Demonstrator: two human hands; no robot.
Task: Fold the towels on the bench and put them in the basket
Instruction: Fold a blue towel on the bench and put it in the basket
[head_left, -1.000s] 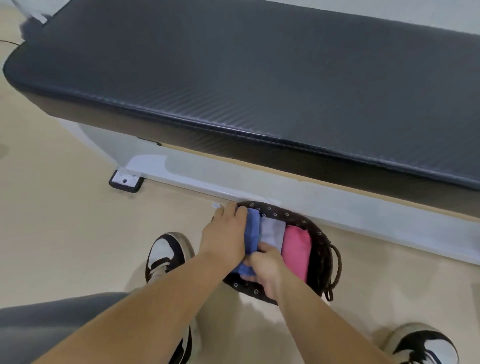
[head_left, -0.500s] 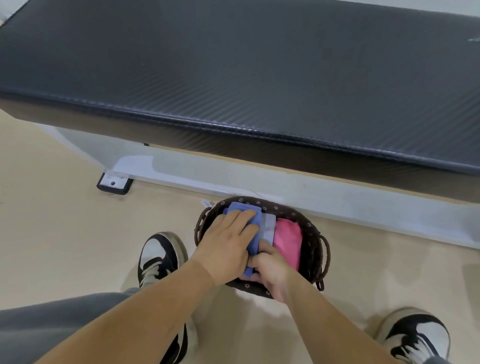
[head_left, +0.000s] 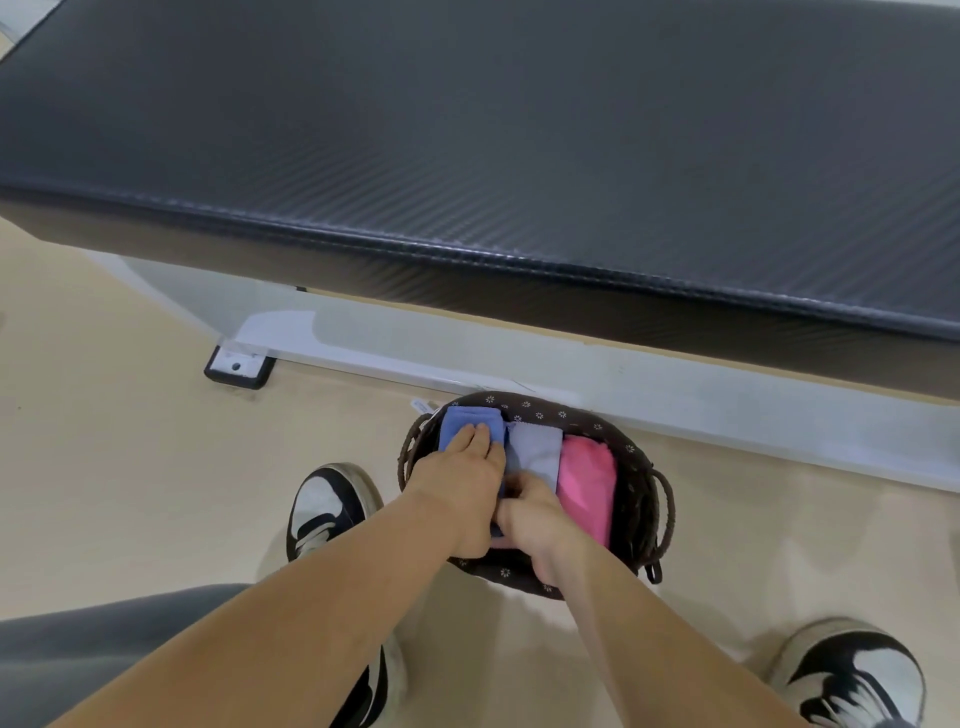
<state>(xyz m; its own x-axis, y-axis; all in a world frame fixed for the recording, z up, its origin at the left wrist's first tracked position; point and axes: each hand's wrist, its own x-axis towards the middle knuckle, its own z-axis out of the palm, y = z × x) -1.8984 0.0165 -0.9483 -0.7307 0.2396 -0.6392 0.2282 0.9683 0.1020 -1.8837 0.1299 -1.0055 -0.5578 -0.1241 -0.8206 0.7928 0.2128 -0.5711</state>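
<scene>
Tucking the soft, floppy blue towel (head_left: 470, 423) into the basket (head_left: 636, 467), left hand (head_left: 460, 491) flat on top, right hand (head_left: 535, 519) pinching its near edge.

Blue towel (head_left: 470, 422), grey towel (head_left: 535, 449), pink towel (head_left: 584, 480) folded side by side in dark basket (head_left: 636, 467)

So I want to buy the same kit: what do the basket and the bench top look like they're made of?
The basket looks like dark brown woven wicker or rope, judging by its braided rim and loop handles, with a brown fabric liner printed with small white flowers. The bench top looks like black padded vinyl or faux leather: a fine carbon-fibre-style weave pattern, slight sheen and a stitched edge seam. Neither material is certain from here.
</scene>
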